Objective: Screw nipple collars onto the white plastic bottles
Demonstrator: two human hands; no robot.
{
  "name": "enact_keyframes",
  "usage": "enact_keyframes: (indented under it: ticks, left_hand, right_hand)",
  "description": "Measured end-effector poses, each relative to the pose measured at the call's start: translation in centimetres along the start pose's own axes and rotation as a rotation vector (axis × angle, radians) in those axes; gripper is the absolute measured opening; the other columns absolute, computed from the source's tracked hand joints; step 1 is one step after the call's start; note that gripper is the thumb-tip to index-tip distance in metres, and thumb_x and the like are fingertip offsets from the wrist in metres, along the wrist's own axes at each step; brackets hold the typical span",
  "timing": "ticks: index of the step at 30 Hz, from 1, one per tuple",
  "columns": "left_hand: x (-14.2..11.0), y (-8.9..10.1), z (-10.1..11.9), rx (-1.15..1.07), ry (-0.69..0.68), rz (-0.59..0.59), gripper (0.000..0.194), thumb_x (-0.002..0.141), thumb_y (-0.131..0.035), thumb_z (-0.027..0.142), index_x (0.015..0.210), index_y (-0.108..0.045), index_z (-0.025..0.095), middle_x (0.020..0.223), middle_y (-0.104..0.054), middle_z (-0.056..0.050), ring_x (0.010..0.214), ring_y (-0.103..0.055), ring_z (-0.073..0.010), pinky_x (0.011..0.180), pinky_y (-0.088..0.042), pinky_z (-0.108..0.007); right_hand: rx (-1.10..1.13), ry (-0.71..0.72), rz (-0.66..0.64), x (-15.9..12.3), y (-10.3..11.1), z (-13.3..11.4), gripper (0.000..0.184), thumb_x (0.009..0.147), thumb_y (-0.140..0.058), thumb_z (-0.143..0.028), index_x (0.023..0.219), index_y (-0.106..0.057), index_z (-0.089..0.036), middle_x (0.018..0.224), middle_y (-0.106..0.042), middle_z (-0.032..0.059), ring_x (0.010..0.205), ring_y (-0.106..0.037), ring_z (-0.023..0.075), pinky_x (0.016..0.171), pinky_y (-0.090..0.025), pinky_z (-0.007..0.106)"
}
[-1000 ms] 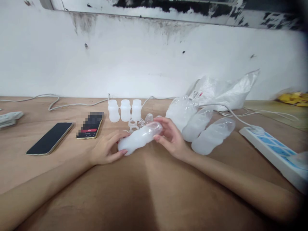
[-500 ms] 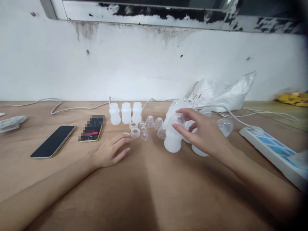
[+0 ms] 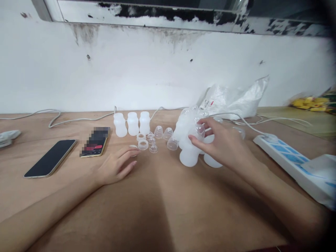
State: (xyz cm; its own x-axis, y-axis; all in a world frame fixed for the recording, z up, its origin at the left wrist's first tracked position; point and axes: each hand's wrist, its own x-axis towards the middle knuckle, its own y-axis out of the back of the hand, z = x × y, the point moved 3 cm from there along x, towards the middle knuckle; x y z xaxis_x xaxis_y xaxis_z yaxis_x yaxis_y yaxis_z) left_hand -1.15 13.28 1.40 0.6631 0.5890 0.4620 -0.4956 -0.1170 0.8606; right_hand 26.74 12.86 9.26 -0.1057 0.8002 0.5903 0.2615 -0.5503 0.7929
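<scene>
My right hand (image 3: 223, 145) is closed round the top of a white plastic bottle (image 3: 189, 154) with a clear cap. That bottle lies against several more capped bottles (image 3: 185, 122) on the wooden table (image 3: 157, 210). My left hand (image 3: 118, 166) rests on the table with fingers loosely spread, holding nothing, its fingertips close to a white ring (image 3: 143, 144). Beside the ring lie small clear teats (image 3: 153, 148) and clear caps (image 3: 168, 133). Three uncapped white bottles (image 3: 132, 123) stand upright in a row behind them.
Two phones (image 3: 49, 162) (image 3: 93, 146) lie at the left. A white power strip (image 3: 291, 157) with a cable sits at the right. A clear plastic bag (image 3: 236, 98) leans near the wall. Yellow items (image 3: 307, 102) are at the far right, and cables (image 3: 65, 119) run along the back.
A second ago both hands held one bottle near the middle. My right hand has since carried it right and set it by the other capped bottles. My left hand let go and rests open.
</scene>
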Motion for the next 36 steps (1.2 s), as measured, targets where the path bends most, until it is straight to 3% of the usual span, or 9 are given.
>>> enact_keyframes:
  ticks: [9, 13, 19, 31, 36]
  left_hand:
    - [-0.1, -0.2, -0.1, -0.006, -0.012, -0.003, 0.03, 0.086, -0.039, 0.019, 0.116, -0.042, 0.016, 0.118, -0.053, -0.01, 0.108, -0.051, -0.0172, 0.087, -0.046, -0.028]
    - [-0.1, -0.2, -0.1, -0.009, -0.008, -0.011, 0.03, 0.086, -0.039, 0.019, 0.116, -0.043, 0.017, 0.118, -0.053, -0.011, 0.108, -0.051, -0.0177, 0.087, -0.046, -0.028]
    - [-0.1, -0.2, -0.2, -0.014, -0.009, -0.008, 0.03, 0.087, -0.038, 0.018, 0.117, -0.042, 0.017, 0.118, -0.053, -0.01, 0.108, -0.051, -0.0174, 0.087, -0.046, -0.028]
    - [0.0, 0.0, 0.1, -0.008, -0.008, 0.011, 0.028, 0.086, -0.038, 0.018, 0.113, -0.044, 0.017, 0.116, -0.054, -0.011, 0.103, -0.054, -0.017, 0.086, -0.047, -0.028]
    - [0.1, -0.1, 0.0, -0.005, -0.016, 0.021, 0.028, 0.086, -0.039, 0.018, 0.114, -0.044, 0.017, 0.116, -0.053, -0.01, 0.104, -0.053, -0.0168, 0.086, -0.047, -0.027]
  right_hand:
    - [-0.163, -0.083, -0.032, 0.2, 0.4, 0.6, 0.042, 0.072, -0.053, -0.045, 0.101, -0.051, -0.015, 0.075, -0.063, 0.0077, 0.067, -0.06, 0.0255, 0.05, -0.041, 0.03]
    - [-0.234, -0.048, 0.0, 0.0, 0.4, 0.4, 0.04, 0.074, -0.05, -0.044, 0.102, -0.051, -0.014, 0.078, -0.063, 0.0084, 0.068, -0.06, 0.026, 0.05, -0.041, 0.031]
    - [-0.261, 0.059, 0.092, -0.2, 0.4, 0.1, 0.038, 0.078, -0.045, -0.035, 0.109, -0.05, -0.014, 0.1, -0.059, 0.013, 0.083, -0.058, 0.0272, 0.055, -0.045, 0.033]
    - [-0.283, 0.128, 0.134, -0.4, 0.4, -0.5, 0.033, 0.077, -0.046, -0.027, 0.107, -0.053, -0.017, 0.097, -0.058, 0.0102, 0.095, -0.053, 0.0276, 0.064, -0.047, 0.036]
    - [-0.333, 0.129, 0.133, -0.5, 0.3, -0.6, 0.032, 0.078, -0.045, -0.026, 0.107, -0.054, -0.017, 0.099, -0.057, 0.0109, 0.094, -0.052, 0.0276, 0.056, -0.046, 0.033]
